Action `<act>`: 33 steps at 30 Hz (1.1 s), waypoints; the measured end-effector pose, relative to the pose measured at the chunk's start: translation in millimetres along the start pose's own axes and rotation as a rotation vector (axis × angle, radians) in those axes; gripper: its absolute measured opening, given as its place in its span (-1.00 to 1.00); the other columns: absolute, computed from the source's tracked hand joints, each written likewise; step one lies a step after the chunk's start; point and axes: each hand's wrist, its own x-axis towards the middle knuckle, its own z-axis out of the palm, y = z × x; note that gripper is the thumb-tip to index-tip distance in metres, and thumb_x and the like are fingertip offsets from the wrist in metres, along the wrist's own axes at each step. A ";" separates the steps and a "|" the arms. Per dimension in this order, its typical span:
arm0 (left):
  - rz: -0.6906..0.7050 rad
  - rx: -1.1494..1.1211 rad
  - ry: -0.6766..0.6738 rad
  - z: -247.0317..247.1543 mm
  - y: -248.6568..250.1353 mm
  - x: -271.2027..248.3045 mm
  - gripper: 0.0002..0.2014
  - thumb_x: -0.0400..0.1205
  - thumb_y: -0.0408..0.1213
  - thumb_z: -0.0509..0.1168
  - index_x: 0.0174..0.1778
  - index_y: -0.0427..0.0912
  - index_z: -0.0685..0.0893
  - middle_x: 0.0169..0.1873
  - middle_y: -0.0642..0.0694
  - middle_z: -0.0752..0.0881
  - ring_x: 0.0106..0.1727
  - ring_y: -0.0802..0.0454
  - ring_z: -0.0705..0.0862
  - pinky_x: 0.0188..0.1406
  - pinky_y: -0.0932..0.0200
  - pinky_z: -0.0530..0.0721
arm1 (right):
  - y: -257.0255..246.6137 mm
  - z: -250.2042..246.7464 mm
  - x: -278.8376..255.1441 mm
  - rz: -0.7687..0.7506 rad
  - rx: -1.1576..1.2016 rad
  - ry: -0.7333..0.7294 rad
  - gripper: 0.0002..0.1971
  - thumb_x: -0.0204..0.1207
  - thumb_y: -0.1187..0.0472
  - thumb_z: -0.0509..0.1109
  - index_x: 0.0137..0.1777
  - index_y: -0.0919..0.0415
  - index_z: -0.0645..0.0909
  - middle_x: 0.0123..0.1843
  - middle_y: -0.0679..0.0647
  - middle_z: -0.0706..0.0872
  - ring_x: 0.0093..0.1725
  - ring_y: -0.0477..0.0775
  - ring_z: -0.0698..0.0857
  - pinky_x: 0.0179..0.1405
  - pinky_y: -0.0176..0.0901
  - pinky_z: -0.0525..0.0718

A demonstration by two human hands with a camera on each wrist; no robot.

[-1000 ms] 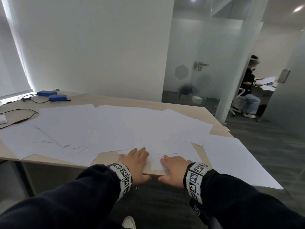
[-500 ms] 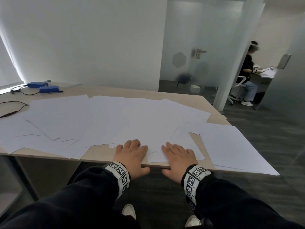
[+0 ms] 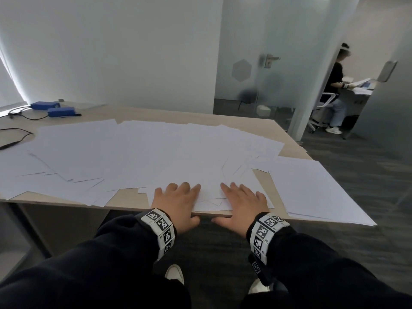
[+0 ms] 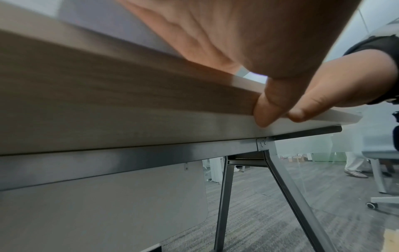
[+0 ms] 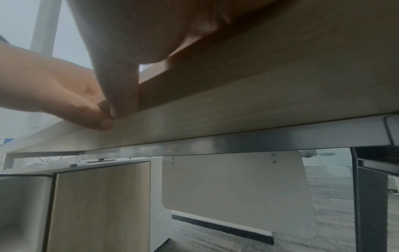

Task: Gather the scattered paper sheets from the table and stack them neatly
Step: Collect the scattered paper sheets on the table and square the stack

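Several white paper sheets (image 3: 156, 152) lie scattered and overlapping across the wooden table (image 3: 124, 201). More sheets (image 3: 312, 188) lie on the right end and hang over the near edge. My left hand (image 3: 176, 197) and right hand (image 3: 243, 199) lie side by side at the near edge, fingers straight and flat on the nearest sheets. In the left wrist view my left thumb (image 4: 265, 109) touches the table's front edge. In the right wrist view my right thumb (image 5: 121, 95) touches that edge too. The two thumb tips meet. Neither hand holds a sheet.
Two blue boxes (image 3: 60, 111) and a black cable (image 3: 15, 139) sit at the table's far left. Behind the table stand a white wall and a frosted glass door (image 3: 267, 63). A person (image 3: 336, 85) sits at another desk, back right. Grey carpet lies right of the table.
Both hands stay at the near edge with fingers flat on the sheets. The head view has shifted a little, so the table sits slightly lower in the picture.
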 end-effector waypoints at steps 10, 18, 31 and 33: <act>0.016 -0.058 0.035 -4.3 -11.2 -5.0 -0.45 0.53 0.35 0.26 0.22 0.02 0.40 0.28 0.06 0.57 0.35 -0.04 0.52 0.26 -0.07 0.56 | 14.8 -10.6 -4.7 0.050 0.103 -0.013 -0.01 0.30 -0.69 -0.01 0.71 -0.30 -0.05 0.80 -0.11 0.07 0.75 0.04 0.13 0.66 0.33 0.12; 0.076 -0.076 0.020 -7.5 -17.9 -10.9 -0.50 0.59 -0.03 0.20 0.49 0.16 0.39 0.30 0.09 0.55 0.35 -0.07 0.49 0.21 -0.04 0.60 | 24.0 -20.1 -5.8 0.146 0.692 0.076 -0.13 0.45 -0.61 -0.15 0.69 -0.21 0.17 0.69 -0.05 0.39 0.62 0.08 0.43 0.60 -0.01 0.32; -0.010 -0.308 0.053 -12.8 -28.0 -0.3 -0.68 0.74 -0.05 0.04 0.25 0.29 0.65 0.10 0.09 0.64 0.19 -0.04 0.63 0.19 -0.04 0.66 | 44.8 -39.8 12.4 0.499 1.048 0.225 -0.37 0.61 -0.27 0.16 0.26 0.32 0.64 0.14 0.25 0.73 0.17 0.29 0.72 0.37 0.28 0.60; -0.025 -0.343 0.043 -16.1 -32.1 2.9 -0.68 0.77 -0.05 0.03 0.21 0.19 0.69 0.06 0.03 0.67 0.16 -0.04 0.66 0.21 0.00 0.63 | 47.0 -44.6 12.6 0.528 1.068 0.199 -0.57 0.61 -0.13 0.26 0.10 0.26 0.63 0.06 0.21 0.70 0.13 0.28 0.72 0.29 0.27 0.67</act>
